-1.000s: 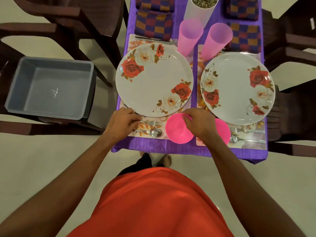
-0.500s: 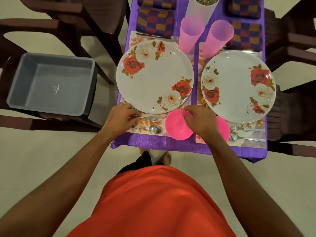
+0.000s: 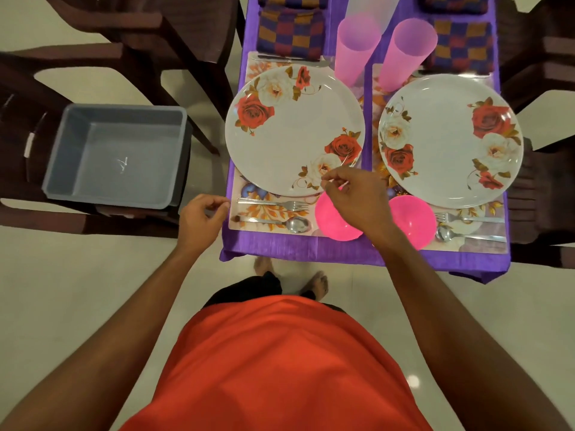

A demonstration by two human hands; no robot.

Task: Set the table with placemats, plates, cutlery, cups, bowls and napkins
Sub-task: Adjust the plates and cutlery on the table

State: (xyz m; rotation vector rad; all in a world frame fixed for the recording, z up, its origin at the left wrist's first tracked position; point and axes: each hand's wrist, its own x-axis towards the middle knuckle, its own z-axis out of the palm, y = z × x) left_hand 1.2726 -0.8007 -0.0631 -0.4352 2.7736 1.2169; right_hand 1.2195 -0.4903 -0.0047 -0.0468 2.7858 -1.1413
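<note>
Pink bowl (image 3: 337, 223) sits at the near edge of the left placemat (image 3: 249, 223), just right of the spoon (image 3: 280, 224) and below the rim of the left flowered plate (image 3: 294, 132). The right hand (image 3: 351, 197) hovers over its far side and hides that part of the rim. The fingers (image 3: 331, 181) are curled in, thumb tip meeting forefinger tip above where plate and bowl come close, and nothing shows between them. Whether any finger touches the bowl I cannot tell.

The left hand (image 3: 202, 217) hangs just off the table's left edge, beside the handle end of the fork (image 3: 273, 205). Its fingers are loosely curled and hold nothing.

A second pink bowl (image 3: 410, 220) stands just to the right of the right wrist, below the right plate (image 3: 451, 140), with another fork and spoon beside it. Two pink cups (image 3: 357, 46) stand between the plates at their far side, and checked napkins (image 3: 291, 34) lie beyond them on the purple tablecloth (image 3: 280, 247).

A grey tub (image 3: 115, 154) rests on a chair well to the left.
</note>
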